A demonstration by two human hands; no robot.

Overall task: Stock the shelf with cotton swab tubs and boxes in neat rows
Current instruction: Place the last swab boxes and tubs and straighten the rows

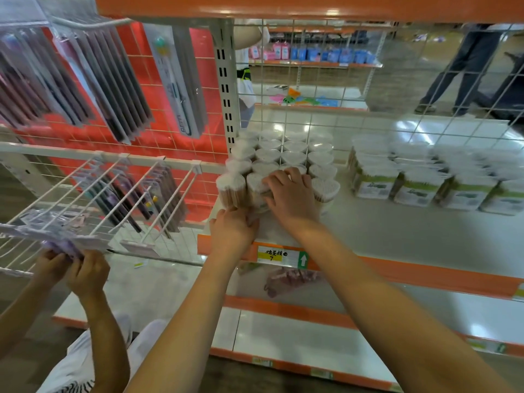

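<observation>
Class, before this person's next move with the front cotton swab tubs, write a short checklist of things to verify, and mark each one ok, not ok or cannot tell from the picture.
1. Right hand holds a front tub from above: ok.
2. Left hand steadies the base of the front tubs: ok.
3. Back rows of tubs stand upright in lines: ok.
4. Front row lines up with the rows behind: not ok, the leftmost tub leans out.
5. Bare shelf remains between the tubs and the green-labelled boxes: ok.
6. Lids sealed: cannot tell, too blurred.
</observation>
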